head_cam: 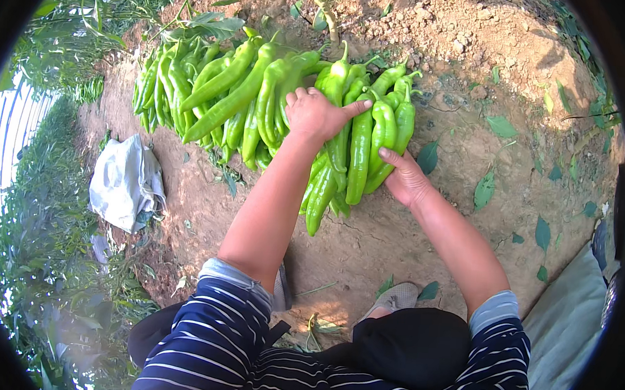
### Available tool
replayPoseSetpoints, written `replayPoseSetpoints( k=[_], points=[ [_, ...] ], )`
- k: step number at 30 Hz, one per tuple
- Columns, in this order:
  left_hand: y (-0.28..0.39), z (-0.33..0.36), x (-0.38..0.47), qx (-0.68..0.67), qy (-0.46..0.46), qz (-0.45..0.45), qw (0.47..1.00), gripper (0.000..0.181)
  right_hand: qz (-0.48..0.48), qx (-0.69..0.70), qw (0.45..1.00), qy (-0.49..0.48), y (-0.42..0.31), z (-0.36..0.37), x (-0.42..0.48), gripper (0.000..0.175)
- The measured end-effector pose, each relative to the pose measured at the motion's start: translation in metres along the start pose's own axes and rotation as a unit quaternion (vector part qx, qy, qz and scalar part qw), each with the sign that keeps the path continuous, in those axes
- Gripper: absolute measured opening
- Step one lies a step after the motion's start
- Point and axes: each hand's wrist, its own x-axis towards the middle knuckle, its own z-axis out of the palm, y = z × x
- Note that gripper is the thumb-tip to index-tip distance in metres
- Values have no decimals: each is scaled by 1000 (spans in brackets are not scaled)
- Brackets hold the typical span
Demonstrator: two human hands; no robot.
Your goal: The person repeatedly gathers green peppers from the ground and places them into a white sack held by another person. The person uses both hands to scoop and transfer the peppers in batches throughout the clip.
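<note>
A bunch of long green peppers [360, 155] lies between my two hands at the right end of a larger row of green peppers [227, 105]. My left hand [318, 114] grips the bunch from its left side, with the thumb across the upper peppers and the fingertips partly hidden among them. From the lower right, my right hand [408, 179] cups the same bunch. Its thumb rests on a front pepper, while its fingers are hidden underneath. Most stems point away from me, and the tips point towards me.
Left of me, a white woven sack [125, 181] lies crumpled on the bare soil [372, 255]. Leafy plants [44, 225] line the left side. Beyond the peppers a plant stem [328, 15] rises from crumbly earth. A pale cloth or sheet [566, 310] lies at the lower right.
</note>
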Motion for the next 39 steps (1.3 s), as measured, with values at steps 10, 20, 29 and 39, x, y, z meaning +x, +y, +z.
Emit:
replayPoseSetpoints(
  k=[10, 20, 29, 39],
  points=[
    [15, 53, -55, -188, 13, 33, 982, 114, -17, -41, 998, 50, -21, -40, -47, 85],
    [-58, 73, -61, -497, -23, 48, 866, 99, -42, -59, 993, 89, -5, -24, -40, 92],
    [-35, 108, -57, -363, 95, -14, 927, 122, -66, -59, 994, 66, -18, -36, -37, 89],
    [-40, 114, -57, -395, 43, -31, 917, 131, -110, -62, 988, 90, -13, -22, -37, 91]
  ],
)
